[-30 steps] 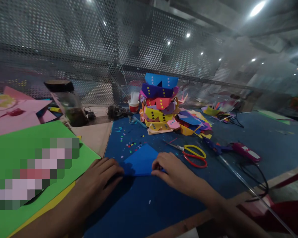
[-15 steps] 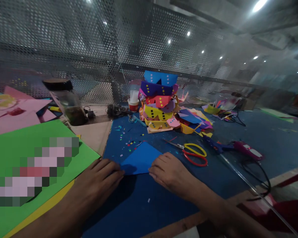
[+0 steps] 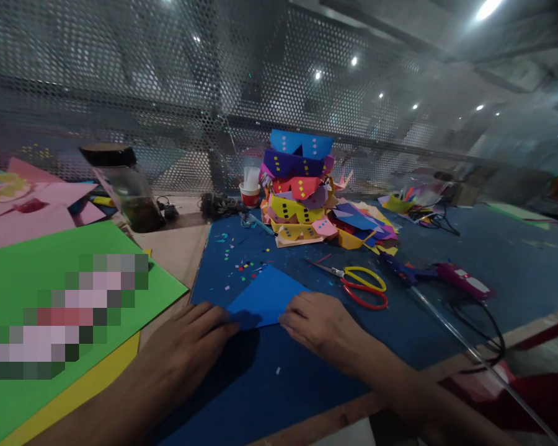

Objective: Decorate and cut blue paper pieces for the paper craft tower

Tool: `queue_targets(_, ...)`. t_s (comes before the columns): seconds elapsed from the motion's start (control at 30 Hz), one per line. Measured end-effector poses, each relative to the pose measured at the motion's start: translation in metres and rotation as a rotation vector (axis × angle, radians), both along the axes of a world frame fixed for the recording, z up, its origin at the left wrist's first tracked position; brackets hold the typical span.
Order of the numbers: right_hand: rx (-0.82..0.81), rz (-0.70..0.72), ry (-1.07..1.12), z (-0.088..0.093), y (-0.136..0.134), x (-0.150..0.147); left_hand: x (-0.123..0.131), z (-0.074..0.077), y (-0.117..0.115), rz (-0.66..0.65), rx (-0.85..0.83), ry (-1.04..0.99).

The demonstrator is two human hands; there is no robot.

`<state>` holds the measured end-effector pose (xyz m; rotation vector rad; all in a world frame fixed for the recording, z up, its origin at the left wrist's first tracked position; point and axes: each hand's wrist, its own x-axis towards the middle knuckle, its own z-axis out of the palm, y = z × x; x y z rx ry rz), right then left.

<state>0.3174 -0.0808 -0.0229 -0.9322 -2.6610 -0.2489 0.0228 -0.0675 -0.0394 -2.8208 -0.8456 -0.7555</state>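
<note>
A blue sheet of paper (image 3: 266,296) shows as a triangle with its point away from me, and it looks folded. My left hand (image 3: 196,337) grips its left corner, fingers together and thumb along the near edge. On the right corner, my right hand (image 3: 317,323) is closed with the fingers bent over the paper. Both hands rest low over the blue tabletop (image 3: 270,396), and the covered corners are hidden. Just right of the paper lie scissors (image 3: 360,288) with one yellow and one red handle.
Behind the paper stands a stack of paper masks (image 3: 300,192), with tiny paper bits around it. At right lies a glue gun (image 3: 446,275) with a cable. Green sheets (image 3: 134,260) and a dark-lidded jar (image 3: 128,192) are at left. A perforated metal screen (image 3: 167,87) rises behind.
My left hand has shifted slightly right and down along the paper's near edge. The right hand stays nearly in place on its corner.
</note>
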Motion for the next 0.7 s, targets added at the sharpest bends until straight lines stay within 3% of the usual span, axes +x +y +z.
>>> queue_targets(0.37, -0.143, -0.030, 0.040, 0.006, 0.003, -0.003, 0.003, -0.007, 0.000, 0.032, -0.152, -0.107)
queue_targets(0.5, -0.145, -0.058, 0.054, 0.005, 0.003, -0.006, 0.005, -0.004, 0.001, 0.046, -0.210, -0.134)
queue_targets(0.7, -0.102, 0.019, 0.019, 0.005, 0.007, -0.016, 0.004, -0.004, 0.003, 0.022, -0.270, -0.175)
